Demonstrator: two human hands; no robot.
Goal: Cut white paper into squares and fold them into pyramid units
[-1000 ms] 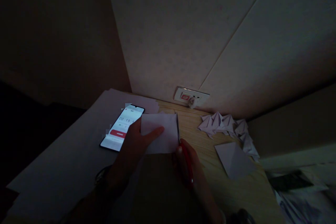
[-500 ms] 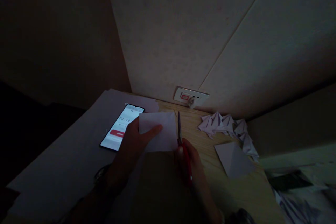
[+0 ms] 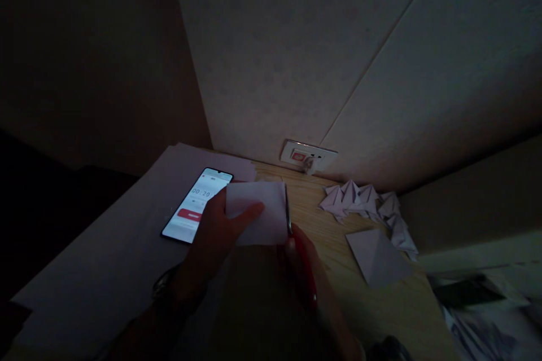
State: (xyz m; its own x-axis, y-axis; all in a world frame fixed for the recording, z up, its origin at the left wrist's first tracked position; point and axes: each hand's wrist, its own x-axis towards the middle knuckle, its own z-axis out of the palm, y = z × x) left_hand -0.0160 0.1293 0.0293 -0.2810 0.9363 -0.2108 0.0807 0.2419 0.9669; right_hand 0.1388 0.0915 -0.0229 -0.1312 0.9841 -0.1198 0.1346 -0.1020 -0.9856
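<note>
My left hand (image 3: 218, 223) pinches a white sheet of paper (image 3: 265, 211), its thumb lying across the front face and its other fingers behind. Red-handled scissors (image 3: 305, 268) are gripped in my right hand (image 3: 313, 259). Their narrow metal blades point away from me along the paper's right edge; the dim light hides whether they bite into it. A phone (image 3: 199, 203) with a lit timer screen lies beyond my left hand, partly covered by it. To the right of my right hand rests a folded white paper piece (image 3: 376, 256) with a crease down it.
Large white sheets (image 3: 105, 259) cover the left of the wooden table (image 3: 305, 197). Several folded paper shapes (image 3: 351, 197) stand in a curved row at the back right. A wall socket (image 3: 309, 155) with a plug sits just above the table's back edge.
The scissor blades have come closer together and now lie against the paper's right edge. The paper has shifted very slightly to the right. The phone's timer has advanced.
</note>
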